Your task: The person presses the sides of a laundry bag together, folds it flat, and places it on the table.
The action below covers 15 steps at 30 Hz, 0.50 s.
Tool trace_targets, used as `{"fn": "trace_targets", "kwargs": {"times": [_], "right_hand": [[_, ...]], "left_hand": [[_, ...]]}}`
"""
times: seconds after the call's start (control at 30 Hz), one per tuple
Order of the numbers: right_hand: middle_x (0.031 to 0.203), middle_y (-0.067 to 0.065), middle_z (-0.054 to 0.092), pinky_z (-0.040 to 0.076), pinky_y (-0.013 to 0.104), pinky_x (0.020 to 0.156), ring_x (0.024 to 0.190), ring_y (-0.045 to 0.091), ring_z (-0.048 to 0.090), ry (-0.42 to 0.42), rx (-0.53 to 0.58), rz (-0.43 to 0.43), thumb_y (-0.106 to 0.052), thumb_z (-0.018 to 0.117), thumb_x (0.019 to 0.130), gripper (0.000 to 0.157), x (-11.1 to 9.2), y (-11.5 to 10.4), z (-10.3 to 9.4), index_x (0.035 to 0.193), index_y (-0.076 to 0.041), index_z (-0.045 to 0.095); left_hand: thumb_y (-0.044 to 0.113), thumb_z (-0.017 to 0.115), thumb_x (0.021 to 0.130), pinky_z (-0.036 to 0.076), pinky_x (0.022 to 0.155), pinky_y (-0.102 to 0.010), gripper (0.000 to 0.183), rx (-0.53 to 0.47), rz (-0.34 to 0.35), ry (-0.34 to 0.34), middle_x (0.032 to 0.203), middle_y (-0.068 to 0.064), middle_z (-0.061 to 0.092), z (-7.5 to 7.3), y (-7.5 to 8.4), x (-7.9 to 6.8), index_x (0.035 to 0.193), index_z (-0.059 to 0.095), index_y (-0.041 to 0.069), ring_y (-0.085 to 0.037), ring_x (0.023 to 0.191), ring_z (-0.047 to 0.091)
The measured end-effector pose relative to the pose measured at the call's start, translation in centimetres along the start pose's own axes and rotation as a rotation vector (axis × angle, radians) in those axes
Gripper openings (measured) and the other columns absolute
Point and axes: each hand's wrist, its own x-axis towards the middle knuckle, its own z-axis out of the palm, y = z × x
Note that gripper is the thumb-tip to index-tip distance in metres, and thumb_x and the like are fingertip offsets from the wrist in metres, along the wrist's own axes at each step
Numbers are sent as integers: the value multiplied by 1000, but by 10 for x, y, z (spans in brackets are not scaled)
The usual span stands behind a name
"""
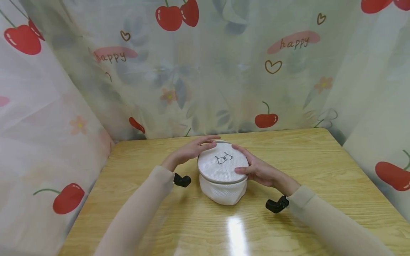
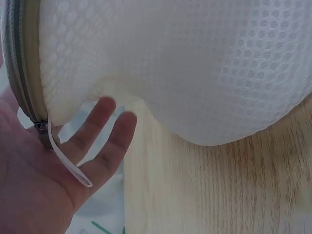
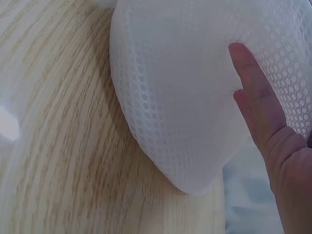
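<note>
A white mesh laundry bag (image 1: 221,193) sits on the table, its round lid tilted up and marked with a small bra drawing (image 1: 224,158). At the lid's far left edge my left hand (image 1: 187,151) holds the rim, thumb over the top. In the left wrist view two of its fingers (image 2: 114,146) stand off the mesh. The zipper (image 2: 22,63) ends in a slider with a white pull loop (image 2: 68,165) by the palm. My right hand (image 1: 264,171) grips the rim on the right, thumb on the lid and fingers (image 3: 258,92) against the mesh side.
The wooden table (image 1: 134,213) extends around the bag. Its far edge meets a hanging cloth (image 1: 198,81) printed with cherries and flowers, which also covers both sides. A black wrist camera (image 1: 182,180) sits at the left cuff, another (image 1: 277,205) at the right.
</note>
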Motion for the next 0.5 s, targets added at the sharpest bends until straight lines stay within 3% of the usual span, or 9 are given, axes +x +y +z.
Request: {"fn": "trace_targets", "kwargs": {"times": [0.3,0.5], "right_hand": [[169,20,12,59,39,90,118,26,64,7,-8,-4,3,64,100,97,1,0,0,169,-29,3],[168,21,13,59,39,90,119,26,62,-8,-10,-5,4,63,100,97,3,3,-2,169,-28,3]], "left_hand": [[41,57,108,49,100,-34,52,-59,1,-92,162,7,38,4,-6,7,158,47,30,-20,136,50],[30,67,104,55,87,-32,50,-132,-44,-115,154,-3,47,9,-10,10,152,54,28,-21,118,62]]}}
